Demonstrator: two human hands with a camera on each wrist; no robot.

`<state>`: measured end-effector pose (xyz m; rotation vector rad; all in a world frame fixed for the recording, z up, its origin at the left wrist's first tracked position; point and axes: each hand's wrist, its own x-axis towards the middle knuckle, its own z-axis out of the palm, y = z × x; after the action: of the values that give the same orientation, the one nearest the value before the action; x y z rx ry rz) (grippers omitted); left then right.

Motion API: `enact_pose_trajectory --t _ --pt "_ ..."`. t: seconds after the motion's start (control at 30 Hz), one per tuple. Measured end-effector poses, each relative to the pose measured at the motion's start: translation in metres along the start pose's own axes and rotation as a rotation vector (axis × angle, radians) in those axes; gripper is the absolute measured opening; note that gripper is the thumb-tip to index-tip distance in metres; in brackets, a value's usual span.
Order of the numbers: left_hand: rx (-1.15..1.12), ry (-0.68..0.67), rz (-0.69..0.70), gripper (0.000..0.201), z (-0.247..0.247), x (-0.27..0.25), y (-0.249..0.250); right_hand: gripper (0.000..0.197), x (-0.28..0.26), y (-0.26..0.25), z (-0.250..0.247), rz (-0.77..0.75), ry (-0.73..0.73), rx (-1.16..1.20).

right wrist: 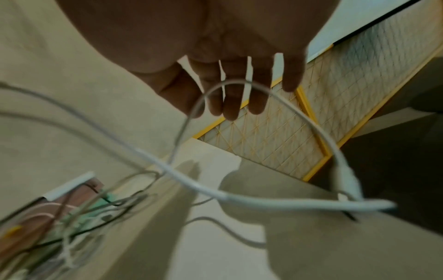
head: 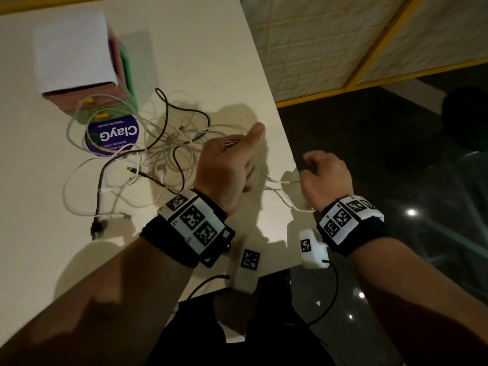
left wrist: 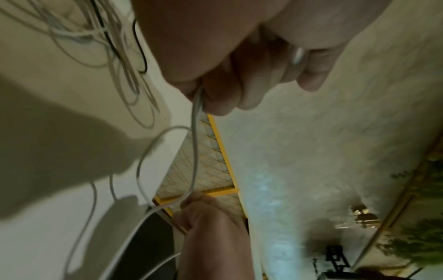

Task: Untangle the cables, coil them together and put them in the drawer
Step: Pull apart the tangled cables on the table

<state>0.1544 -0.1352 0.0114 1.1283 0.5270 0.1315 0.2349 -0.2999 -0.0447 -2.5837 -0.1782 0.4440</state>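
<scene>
Both hands are clamped on one white cable: left hand fisted round it, right hand pinching it. That strand is stretched straight between them, so it's kinda pulled rightward. Cable tangle is left beyond the left hand on the table.

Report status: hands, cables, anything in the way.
Left hand grips white cable; right hand pinches its end. Cable pile still tangled on table. Purple disc under pile.
</scene>
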Motion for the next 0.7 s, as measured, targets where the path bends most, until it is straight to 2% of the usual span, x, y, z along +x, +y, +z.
enact_pose_trajectory --t 0.03,0.1,0.17,0.2,0.23,0.3,0.37,0.4,0.43,0.53,0.63,0.7 --pt "-0.039 -0.054 -0.025 0.052 0.004 0.0 0.002 0.045 -0.004 0.0 -0.004 -0.056 -0.015 0.019" --pt "-0.107 -0.119 -0.065 0.052 0.009 0.0 0.004 0.069 -0.019 -0.013 -0.013 -0.288 -0.071 0.169" --pt "-0.149 -0.162 -0.077 0.051 0.01 0.0 0.004 0.078 -0.032 -0.033 -0.014 -0.555 -0.206 0.289" --pt "-0.159 -0.178 -0.075 0.05 0.009 0.0 0.005 0.074 -0.038 -0.042 -0.01 -0.613 -0.275 0.311" --pt "-0.168 -0.183 -0.071 0.049 0.008 0.0 0.006 0.066 -0.042 -0.051 -0.005 -0.599 -0.321 0.322" --pt "-0.209 -0.149 -0.082 0.048 0.003 0.001 0.009 0.045 -0.046 -0.064 0.007 -0.531 -0.276 0.342" --pt "-0.26 -0.105 -0.11 0.047 -0.002 0.002 0.011 0.022 -0.044 -0.07 0.016 -0.501 -0.178 0.194" --pt "-0.271 -0.089 -0.122 0.047 -0.003 0.002 0.011 0.013 -0.041 -0.069 0.021 -0.479 -0.181 0.098" --pt "-0.274 -0.075 -0.135 0.047 -0.002 0.001 0.009 0.011 -0.036 -0.067 0.025 -0.444 -0.201 0.036" --pt "-0.295 -0.037 -0.195 0.048 0.001 -0.006 0.004 0.024 -0.02 -0.053 0.033 -0.292 -0.252 0.01" --pt "-0.327 -0.017 -0.247 0.049 0.004 -0.013 0.003 0.035 0.002 -0.02 0.033 -0.175 -0.218 -0.046" --pt "-0.351 -0.016 -0.267 0.046 0.006 -0.015 0.005 0.032 0.014 0.002 0.028 -0.066 -0.195 -0.029"
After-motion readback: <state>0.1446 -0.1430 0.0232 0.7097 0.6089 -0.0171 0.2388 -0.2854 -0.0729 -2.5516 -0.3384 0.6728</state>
